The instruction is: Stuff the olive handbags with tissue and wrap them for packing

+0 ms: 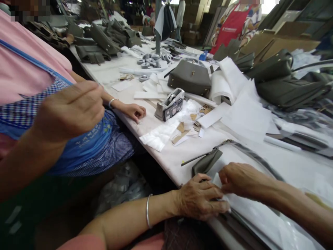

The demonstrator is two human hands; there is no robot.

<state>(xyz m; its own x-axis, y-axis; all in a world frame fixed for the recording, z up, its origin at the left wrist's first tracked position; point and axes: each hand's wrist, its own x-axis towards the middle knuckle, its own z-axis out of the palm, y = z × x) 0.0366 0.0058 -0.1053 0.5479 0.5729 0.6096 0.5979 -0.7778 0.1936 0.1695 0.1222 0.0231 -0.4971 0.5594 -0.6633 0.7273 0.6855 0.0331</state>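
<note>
At the near table edge lies a dark grey handbag (206, 162), partly covered by white wrapping paper (216, 179), with a long dark strap (260, 156) curving over it. My left hand (201, 198), a silver bangle on its wrist, is curled over the near edge of the bag. Its fingertips are partly hidden. Close beside it, my right hand (240, 178) is closed in a pinch at the white paper. The fingers of my two hands nearly meet, and what lies between them is mostly hidden.
A tape dispenser (170, 106) stands mid-table among paper scraps (182, 133). Behind it sits a finished-looking grey handbag (191, 78). More bags (283, 81) are piled right. A co-worker's hand (134, 111) rests on the table; their other hand (73, 111) is raised at left.
</note>
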